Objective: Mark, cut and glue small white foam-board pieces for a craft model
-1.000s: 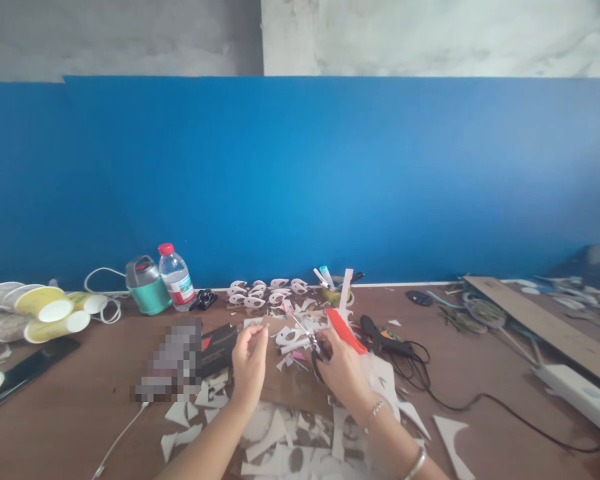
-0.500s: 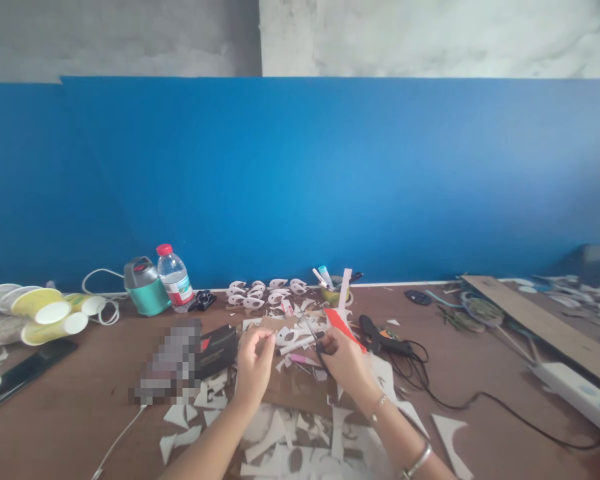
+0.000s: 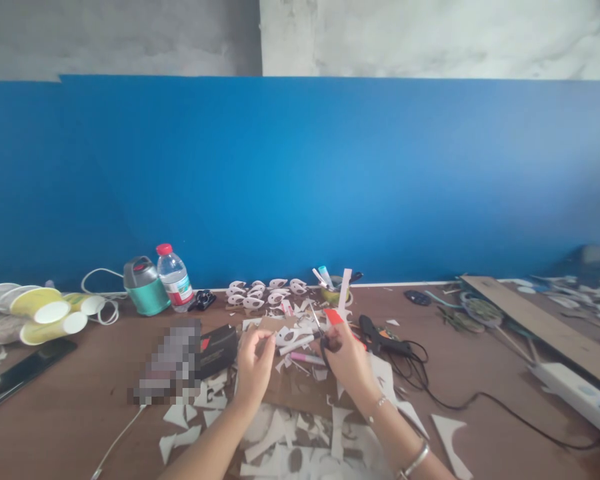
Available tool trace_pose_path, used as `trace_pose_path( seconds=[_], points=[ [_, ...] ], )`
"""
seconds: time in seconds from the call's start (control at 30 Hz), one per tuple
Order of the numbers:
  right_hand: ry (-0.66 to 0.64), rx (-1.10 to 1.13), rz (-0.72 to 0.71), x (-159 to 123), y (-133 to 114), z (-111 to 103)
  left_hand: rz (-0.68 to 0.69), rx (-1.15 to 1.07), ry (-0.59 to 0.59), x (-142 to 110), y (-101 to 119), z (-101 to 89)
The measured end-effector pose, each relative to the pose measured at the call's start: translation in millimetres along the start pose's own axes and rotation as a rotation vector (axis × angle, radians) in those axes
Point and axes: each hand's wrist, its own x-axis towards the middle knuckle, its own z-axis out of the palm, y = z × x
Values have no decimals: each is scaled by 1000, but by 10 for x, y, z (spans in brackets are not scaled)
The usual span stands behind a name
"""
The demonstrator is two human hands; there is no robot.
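Scissors (image 3: 324,341) with dark handles sit in the right hand (image 3: 347,357), fingers closed round them, thin metallic blades pointing away. On my feed, the left hand (image 3: 255,360) has curled fingers, thumb and index close together; I cannot tell whether they pinch anything. Beyond them, to the left, a bottle (image 3: 173,265) bears a red-and-white label (image 3: 181,291) too small to read.

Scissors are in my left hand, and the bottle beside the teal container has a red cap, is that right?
Not quite: the head view shows the scissors in your right hand. The bottle beside the teal container does have a red cap.
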Motion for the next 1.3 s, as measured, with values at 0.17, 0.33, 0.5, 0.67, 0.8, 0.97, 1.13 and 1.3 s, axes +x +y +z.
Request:
trace_pose_path(
  seconds=[0.17,0.33,0.5,0.67,0.8,0.97,1.13,1.3],
  points=[
    [17,-102,-34,46,64,6,-12,-18,-19,-11,-10,6],
    [-88,-119,22,67,18,-22,-7,-4,-22,-1,-49,16],
    [-85,-112,-24,50,18,-21,42,22,-49,7,-31,14],
    [-36,-88,-83,67,148,33,121,133,-131,-14,-7,21],
    [-68,-49,-48,73,192,58,137,179,-177,-34,-15,44],
    [-50,-51,-87,67,168,33,159,195,-167,-36,-5,52],
    [-19,-84,-122,67,175,17,147,159,-92,-53,56,15],
    [-16,-55,-183,53,207,41,27,6,-85,-47,106,-7]
  ],
)
